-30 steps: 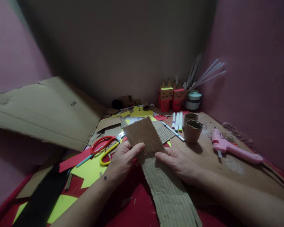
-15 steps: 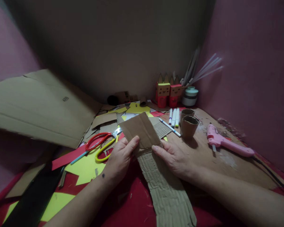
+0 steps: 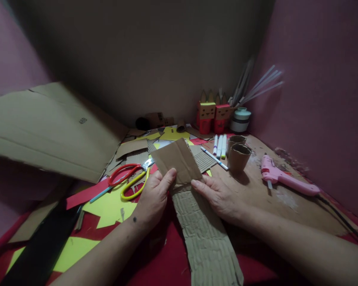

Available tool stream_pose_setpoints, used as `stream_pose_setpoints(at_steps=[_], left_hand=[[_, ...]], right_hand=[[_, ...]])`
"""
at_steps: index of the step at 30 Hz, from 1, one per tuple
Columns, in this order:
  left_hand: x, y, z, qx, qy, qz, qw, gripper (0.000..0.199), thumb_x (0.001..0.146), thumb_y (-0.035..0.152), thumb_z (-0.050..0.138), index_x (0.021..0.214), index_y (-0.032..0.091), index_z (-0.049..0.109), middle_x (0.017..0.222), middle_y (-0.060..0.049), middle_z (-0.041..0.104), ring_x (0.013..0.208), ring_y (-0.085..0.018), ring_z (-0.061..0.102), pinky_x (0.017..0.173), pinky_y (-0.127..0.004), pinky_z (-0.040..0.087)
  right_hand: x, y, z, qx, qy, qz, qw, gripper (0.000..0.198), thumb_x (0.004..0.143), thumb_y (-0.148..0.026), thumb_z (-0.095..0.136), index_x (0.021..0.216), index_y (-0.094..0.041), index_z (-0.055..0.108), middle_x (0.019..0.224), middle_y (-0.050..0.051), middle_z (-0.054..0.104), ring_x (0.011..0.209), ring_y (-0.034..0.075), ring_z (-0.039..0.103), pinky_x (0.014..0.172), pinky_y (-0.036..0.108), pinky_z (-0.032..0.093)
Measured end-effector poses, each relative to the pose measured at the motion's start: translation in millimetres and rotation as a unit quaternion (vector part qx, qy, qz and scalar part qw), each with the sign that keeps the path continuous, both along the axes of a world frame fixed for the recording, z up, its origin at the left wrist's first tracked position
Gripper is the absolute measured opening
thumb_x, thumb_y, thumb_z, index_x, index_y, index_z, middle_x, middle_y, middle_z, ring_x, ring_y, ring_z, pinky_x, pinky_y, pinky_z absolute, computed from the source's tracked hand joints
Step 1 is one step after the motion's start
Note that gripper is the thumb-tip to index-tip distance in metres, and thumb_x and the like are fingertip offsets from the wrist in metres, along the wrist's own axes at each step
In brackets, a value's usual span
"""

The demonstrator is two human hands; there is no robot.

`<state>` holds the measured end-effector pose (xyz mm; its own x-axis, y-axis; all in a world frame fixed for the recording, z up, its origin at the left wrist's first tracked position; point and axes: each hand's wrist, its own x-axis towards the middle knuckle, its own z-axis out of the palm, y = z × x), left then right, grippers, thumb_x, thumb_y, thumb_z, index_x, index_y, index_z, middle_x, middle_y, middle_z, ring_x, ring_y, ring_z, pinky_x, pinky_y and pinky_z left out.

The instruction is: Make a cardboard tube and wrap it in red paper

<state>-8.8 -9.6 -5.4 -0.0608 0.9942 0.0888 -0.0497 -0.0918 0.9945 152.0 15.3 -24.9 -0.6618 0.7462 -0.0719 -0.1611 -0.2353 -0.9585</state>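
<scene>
Four markers (image 3: 220, 147)! Two upright cardboard tubes (image 3: 237, 161), one scissors pair (image 3: 147, 163), one glue gun (image 3: 281, 177), two figures (image 3: 207, 113) at the surface's (image 3: 255, 190) far edge!

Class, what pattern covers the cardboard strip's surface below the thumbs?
The cardboard strip is ribbed and creased there, as the head view shows best.

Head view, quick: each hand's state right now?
Left hand: closed, holding the corrugated cardboard strip by its left edge.
Right hand: closed, holding the strip's right edge.
</scene>
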Motion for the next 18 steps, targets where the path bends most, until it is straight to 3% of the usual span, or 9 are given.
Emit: stream_pose_setpoints(at_steps=[3, 9, 13, 18], left_hand=[[-1.8, 0.5, -2.0, 0.014, 0.015, 0.013, 1.000, 0.026, 0.087, 0.035, 0.057, 0.102, 0.018, 0.070, 0.097, -0.003, 0.074, 0.089, -0.016, 0.065, 0.084, -0.023, 0.047], [-1.9, -4.4, 0.3, 0.028, 0.066, 0.027, 0.997, 0.025, 0.085, 0.035, 0.059, 0.096, 0.016, 0.071, 0.088, -0.004, 0.075, 0.078, -0.018, 0.065, 0.072, -0.024, 0.051], [-3.8, -4.3, 0.4, 0.035, 0.085, 0.013, 0.996, 0.024, 0.084, 0.034, 0.058, 0.093, 0.016, 0.070, 0.085, -0.004, 0.074, 0.075, -0.018, 0.065, 0.066, -0.024, 0.051], [-2.9, -4.7, 2.1, 0.055, 0.112, 0.033, 0.992, 0.021, 0.083, 0.033, 0.056, 0.085, 0.015, 0.068, 0.081, -0.003, 0.073, 0.074, -0.018, 0.064, 0.065, -0.024, 0.051]], right_hand=[[0.8, 1.1, -2.5, 0.021, -0.003, -0.002, 1.000, 0.037, 0.085, -0.046, 0.055, 0.109, -0.018, 0.061, 0.092, 0.005, 0.067, 0.076, 0.018, 0.063, 0.071, 0.033, 0.048], [2.5, 3.5, -5.7, 0.165, 0.016, -0.013, 0.986, 0.028, 0.087, -0.039, 0.056, 0.109, -0.022, 0.061, 0.101, 0.003, 0.065, 0.098, 0.018, 0.058, 0.090, 0.034, 0.043], [3.0, 1.5, -3.8, 0.147, -0.015, -0.023, 0.989, 0.026, 0.087, -0.037, 0.056, 0.106, -0.021, 0.062, 0.092, 0.002, 0.066, 0.083, 0.017, 0.060, 0.075, 0.031, 0.048], [1.6, 1.6, -7.0, 0.110, -0.003, -0.022, 0.994, 0.025, 0.086, -0.040, 0.058, 0.100, -0.019, 0.061, 0.084, 0.001, 0.064, 0.074, 0.015, 0.058, 0.068, 0.028, 0.048]])
